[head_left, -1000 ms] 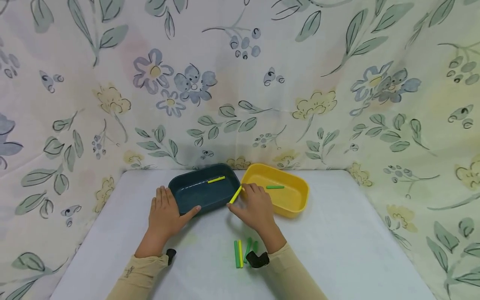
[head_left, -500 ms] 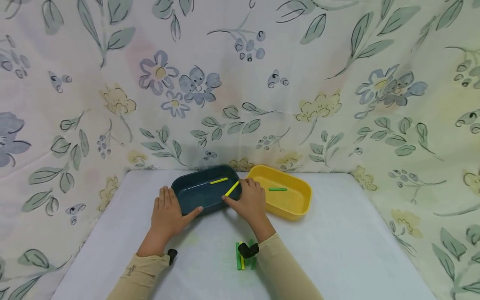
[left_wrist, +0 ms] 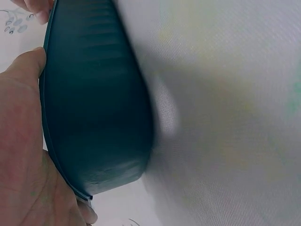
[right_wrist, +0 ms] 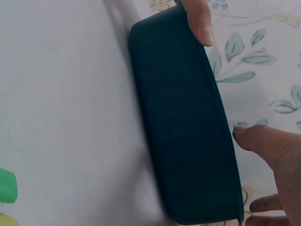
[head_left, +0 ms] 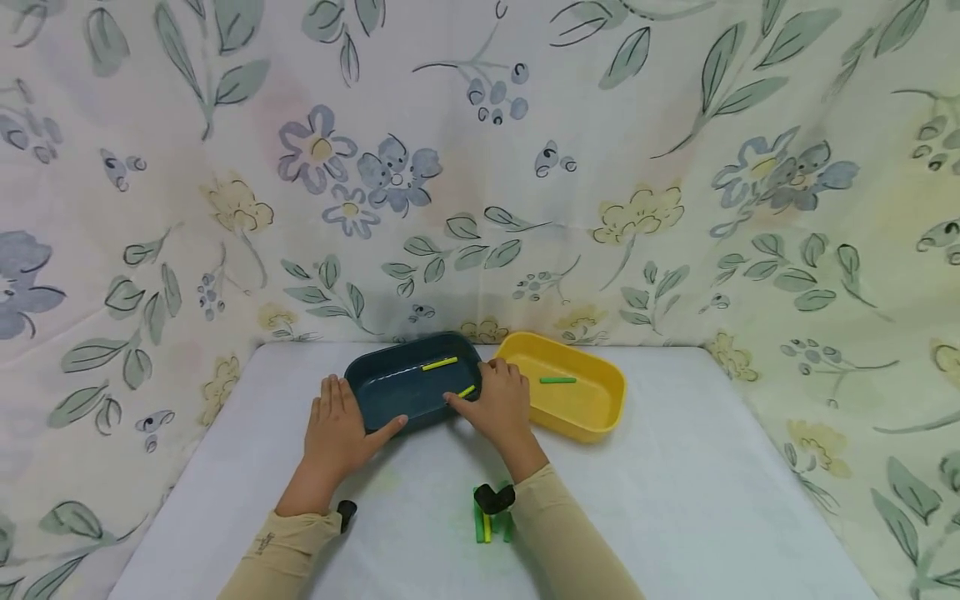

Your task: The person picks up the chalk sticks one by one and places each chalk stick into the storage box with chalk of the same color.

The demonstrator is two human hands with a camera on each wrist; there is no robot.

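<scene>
Now we look to be at the letting-go: mid-frame, a slim yellow stick (head_left: pixel 467 391), partly hidden, sits in the right end of the dark teal plastic tray (head_left: pixel 390 393), so next the right hand (head_left: pixel 501 402) probably needs to lift clear. We see its thumb and fingers apart, seemingly gripping nothing, while the left hand (head_left: pixel 333 429) rests straight-fingered against the tray's left end.

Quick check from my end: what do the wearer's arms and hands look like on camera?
Left hand and right hand: bare, no gloves. Left sleeve and right sleeve: long, plain beige, the left with a small dark marking near its cuff. A stubby black piece shows at the left wrist, a bent black piece at the right. No cables visible.
</scene>
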